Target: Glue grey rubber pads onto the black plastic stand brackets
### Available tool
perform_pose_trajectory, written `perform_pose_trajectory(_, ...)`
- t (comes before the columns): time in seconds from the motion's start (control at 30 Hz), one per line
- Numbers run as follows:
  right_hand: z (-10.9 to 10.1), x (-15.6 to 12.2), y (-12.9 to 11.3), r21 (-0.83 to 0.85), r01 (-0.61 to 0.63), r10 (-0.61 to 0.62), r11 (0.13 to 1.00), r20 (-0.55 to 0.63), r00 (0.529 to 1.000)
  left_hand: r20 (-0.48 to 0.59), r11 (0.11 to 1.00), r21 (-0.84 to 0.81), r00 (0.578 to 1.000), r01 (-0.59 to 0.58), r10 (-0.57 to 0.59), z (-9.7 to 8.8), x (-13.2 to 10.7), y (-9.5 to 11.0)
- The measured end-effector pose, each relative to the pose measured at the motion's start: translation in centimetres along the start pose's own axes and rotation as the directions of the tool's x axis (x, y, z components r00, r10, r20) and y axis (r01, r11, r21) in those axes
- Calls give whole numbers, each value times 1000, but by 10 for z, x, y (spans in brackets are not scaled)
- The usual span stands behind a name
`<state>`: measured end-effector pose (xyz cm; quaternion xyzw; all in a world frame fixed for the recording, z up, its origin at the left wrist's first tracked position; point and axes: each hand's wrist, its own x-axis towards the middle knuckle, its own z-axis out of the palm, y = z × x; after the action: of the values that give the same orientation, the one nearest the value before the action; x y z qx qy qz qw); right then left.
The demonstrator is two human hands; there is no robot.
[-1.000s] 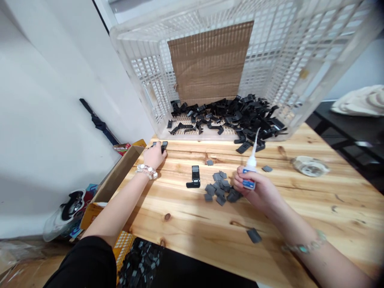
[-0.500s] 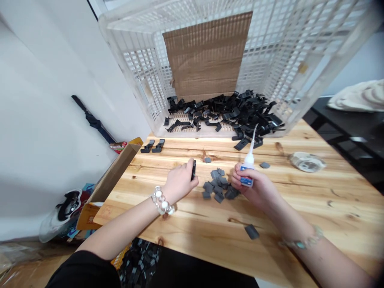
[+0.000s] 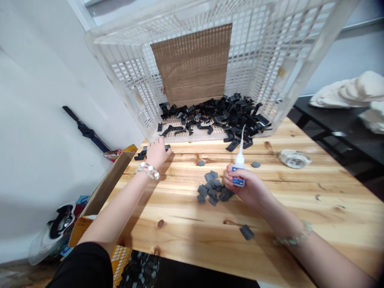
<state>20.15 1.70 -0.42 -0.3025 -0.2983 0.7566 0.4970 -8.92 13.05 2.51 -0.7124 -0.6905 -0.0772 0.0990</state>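
Reaching out to the far edge of the counter [image 3: 180, 224], your left hand [image 3: 157, 155] has moved away from the middle of the wood, where it held a black plastic clip a moment ago. It now sits over the small black clips [image 3: 140, 156] lying just beside the crate's lip. Your fingers hide what's beneath them, so you can't tell from this view whether that hand is gripping a clip or has let go. No clip remains mid-counter now. Your right hand [image 3: 243, 185] is clenched around a white glue bottle [image 3: 239, 174] with a blue label, its thin nozzle pointing up. Just left of that hand sits a heap of grey square pads [image 3: 210, 189], with a few single pads lying apart from it, one of them nearer you [image 3: 246, 232]. Beyond the counter's edge, the white plastic mesh crate [image 3: 120, 44] lies open toward you, with a cardboard sheet [image 3: 192, 64] inside and a loose pile of black parts [image 3: 216, 116] on its mesh wall.
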Motion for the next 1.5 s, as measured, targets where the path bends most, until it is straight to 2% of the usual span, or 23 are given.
perform_pose_trajectory(0.1,-1,1,-1,-2,17,-17,1000,-10,1000,-15,993,-59,995,-98,97,-1,25,20)
perform_pose_trajectory(0.23,-3,3,-7,-2,57,-57,998,-68,996,-35,968,-147,979,-206,203,14,59,57)
perform_pose_trajectory(0.43,-8,13,-16,1,171,-168,985,-179,969,-141,931,-229,956,-284,257,35,78,124)
perform_pose_trajectory(0.53,-6,16,-11,-2,198,-194,980,-216,957,-147,877,-253,912,-409,383,36,80,164)
perform_pose_trajectory(0.67,-1,19,-2,-16,226,-224,974,-227,948,-106,768,-276,812,-578,574,34,85,223)
perform_pose_trajectory(0.77,-1,19,-1,-17,220,-219,975,-216,952,-60,721,-303,767,-624,639,35,93,263)
perform_pose_trajectory(0.87,-4,18,-5,-12,227,-225,974,-215,951,-6,707,-332,751,-625,661,39,97,286)
perform_pose_trajectory(0.97,-3,15,-10,-6,231,-227,973,-213,950,-7,685,-356,735,-635,678,44,91,287)
perform_pose_trajectory(1.13,3,14,-7,-12,181,-180,983,-196,964,-30,595,-435,672,-675,740,47,67,266)
perform_pose_trajectory(1.2,6,13,-3,-29,163,-166,986,-182,969,-36,580,-471,672,-664,740,47,60,258)
perform_pose_trajectory(1.33,11,8,-2,-67,165,-174,984,-155,972,-66,593,-550,738,-588,671,36,54,246)
perform_pose_trajectory(1.43,7,7,-10,-85,191,-202,978,-162,966,-132,589,-620,808,-519,574,16,48,232)
perform_pose_trajectory(1.5,0,9,-17,-81,225,-237,971,-205,950,-178,563,-666,837,-489,517,-1,38,218)
